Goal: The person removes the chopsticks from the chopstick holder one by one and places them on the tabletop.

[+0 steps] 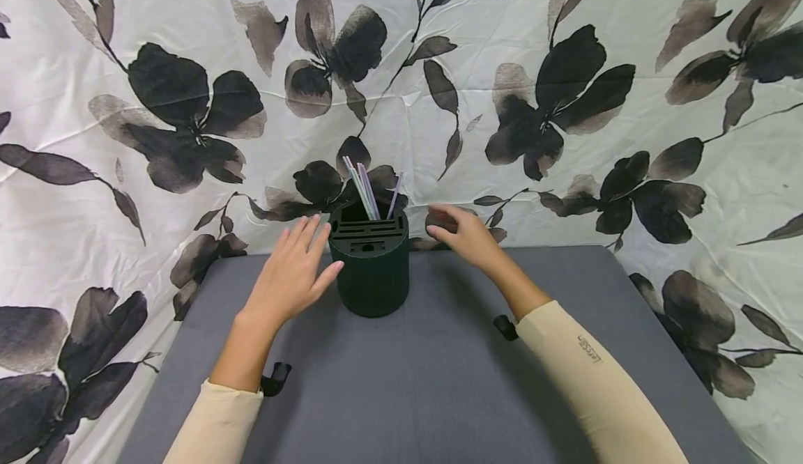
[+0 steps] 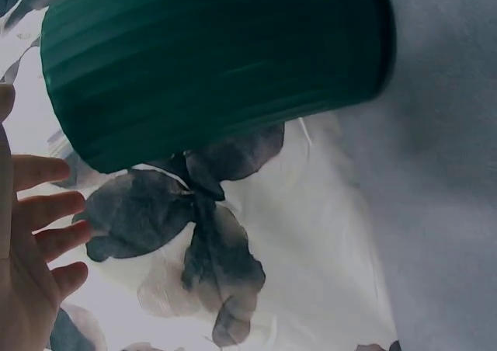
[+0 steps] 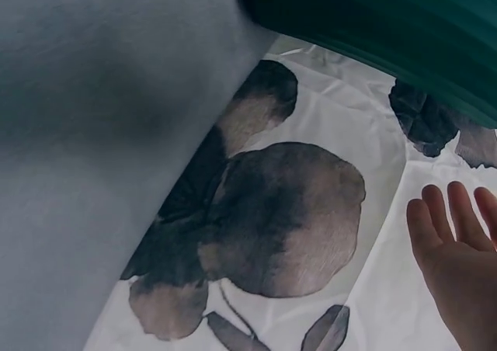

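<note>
A dark green ribbed round holder [image 1: 373, 283] stands upright at the back of the grey table, its slotted black top facing up. Several thin pale straw-like sticks [image 1: 362, 189] lean inside it. Close to the holder's left side is my left hand [image 1: 291, 272], fingers straight and spread, holding nothing. My right hand [image 1: 464, 235] hovers to the right of the holder, apart from it, with fingers loosely bent and nothing held. In the left wrist view the holder [image 2: 217, 64] lies beyond the left fingers; in the right wrist view part of it [image 3: 388, 33] shows above the right hand [image 3: 462, 265].
The grey table [image 1: 401, 394] runs from the front to the back edge just behind the holder. Behind it hangs a white cloth with dark flower prints [image 1: 439, 136]. Black straps [image 1: 276, 379] sit at both wrists, below beige sleeves [image 1: 216, 422].
</note>
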Motion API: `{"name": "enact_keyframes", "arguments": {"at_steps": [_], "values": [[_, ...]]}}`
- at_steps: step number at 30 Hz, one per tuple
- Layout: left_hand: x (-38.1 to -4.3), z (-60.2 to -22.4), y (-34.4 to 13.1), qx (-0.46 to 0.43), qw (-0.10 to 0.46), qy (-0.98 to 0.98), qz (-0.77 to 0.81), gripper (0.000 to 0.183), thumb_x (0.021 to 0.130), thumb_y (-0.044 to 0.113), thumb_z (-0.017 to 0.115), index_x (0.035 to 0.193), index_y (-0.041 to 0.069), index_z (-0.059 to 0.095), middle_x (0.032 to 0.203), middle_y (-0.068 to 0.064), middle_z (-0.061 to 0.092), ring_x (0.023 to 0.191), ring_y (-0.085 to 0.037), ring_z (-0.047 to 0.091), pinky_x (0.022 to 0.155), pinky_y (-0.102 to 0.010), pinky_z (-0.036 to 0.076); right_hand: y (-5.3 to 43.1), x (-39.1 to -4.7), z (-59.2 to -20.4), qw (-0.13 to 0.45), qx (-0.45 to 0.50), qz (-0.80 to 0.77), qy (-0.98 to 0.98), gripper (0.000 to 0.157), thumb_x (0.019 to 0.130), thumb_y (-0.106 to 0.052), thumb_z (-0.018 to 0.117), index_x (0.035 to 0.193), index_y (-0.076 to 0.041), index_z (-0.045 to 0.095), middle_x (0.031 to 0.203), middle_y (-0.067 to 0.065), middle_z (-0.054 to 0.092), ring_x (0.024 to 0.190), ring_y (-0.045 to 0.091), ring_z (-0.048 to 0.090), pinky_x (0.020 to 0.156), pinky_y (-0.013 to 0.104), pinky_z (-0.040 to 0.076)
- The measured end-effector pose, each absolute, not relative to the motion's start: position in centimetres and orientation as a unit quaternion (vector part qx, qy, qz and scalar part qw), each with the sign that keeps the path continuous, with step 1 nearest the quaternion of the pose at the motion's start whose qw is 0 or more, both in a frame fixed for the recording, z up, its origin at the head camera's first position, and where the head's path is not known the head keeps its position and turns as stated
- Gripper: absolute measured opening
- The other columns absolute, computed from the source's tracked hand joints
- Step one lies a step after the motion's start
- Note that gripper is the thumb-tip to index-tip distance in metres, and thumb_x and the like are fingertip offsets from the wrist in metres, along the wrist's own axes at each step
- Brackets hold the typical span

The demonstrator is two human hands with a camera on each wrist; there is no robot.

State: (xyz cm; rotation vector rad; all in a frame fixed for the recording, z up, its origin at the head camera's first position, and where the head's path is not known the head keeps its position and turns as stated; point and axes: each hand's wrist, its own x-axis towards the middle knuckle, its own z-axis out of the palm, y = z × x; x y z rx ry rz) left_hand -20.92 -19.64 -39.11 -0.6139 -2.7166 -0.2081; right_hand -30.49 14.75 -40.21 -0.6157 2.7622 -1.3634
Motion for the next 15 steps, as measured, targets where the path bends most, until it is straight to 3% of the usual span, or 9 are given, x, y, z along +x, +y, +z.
{"name": "enact_keyframes", "arguments": {"at_steps": [6,15], "values": [[-22.0,-38.8,-18.5,-0.212,0.148,-0.963,-0.075,0.073,0.106,0.051,0.047,0.158,0.001,0.038,0.167,-0.021,0.030,0.156,-0.040,0.026,0.127,-0.060,0.020,13.0,-32.1,-39.4,-0.008,-0.203,-0.463,0.863,0.049,0.102,-0.023,0.066,0.147,-0.007,0.057,0.145,0.011,0.063,0.132,0.029,0.062,0.111,0.046,0.050],[-23.5,-38.4,-17.0,-0.208,0.129,-0.967,-0.074,0.076,0.106,0.054,0.043,0.160,0.001,0.035,0.168,-0.021,0.028,0.159,-0.039,0.019,0.127,-0.060,0.020,10.9,-33.6,-37.8,-0.007,-0.212,-0.465,0.859,0.045,0.102,-0.025,0.067,0.144,-0.010,0.061,0.137,0.010,0.068,0.127,0.029,0.065,0.104,0.047,0.054]]}}
